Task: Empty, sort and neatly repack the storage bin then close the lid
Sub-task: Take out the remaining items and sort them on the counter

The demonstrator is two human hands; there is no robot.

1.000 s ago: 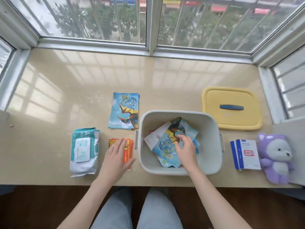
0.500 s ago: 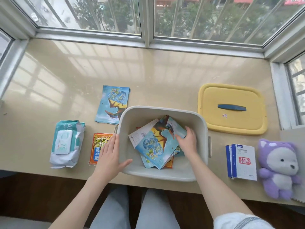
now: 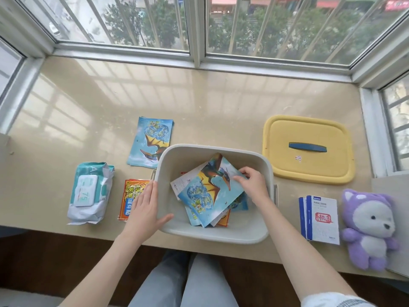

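Pinching the top blue sheet (image 3: 208, 191) at its far right edge, the right hand (image 3: 252, 185) sat inside the bin (image 3: 221, 234). Its fingers were curled onto the paper; the thumb's place could not be told. The sheet lay tilted on a loose pile (image 3: 221, 220) of more paper, directly under and to the near side of those fingertips. The left hand (image 3: 143, 209) rested against the bin's outer left wall, fingers straight and together, thumb spread toward the near corner. It held nothing and seemed only to brace the bin.

Handling, as judged: glossy printed paper, very light, limp, slick-faced. Pinched by one edge it would likely droop and slide over its neighbours. Creasing was the risk, not breakage. A surer hold was probably thumb under, fingers on top, midway along a long edge, peeling one sheet clear. The pile beneath looked unsettled and might drag along.

Beyond the left fingertips lay matching sheets (image 3: 152, 140) stacked on the counter (image 3: 199, 96), the likely spot for this one. A red packet (image 3: 130, 196) lay partly under the left fingers, with a wipes pack (image 3: 90, 191) further out. The yellow lid (image 3: 307, 165) lay beyond the right knuckles, off the bin.
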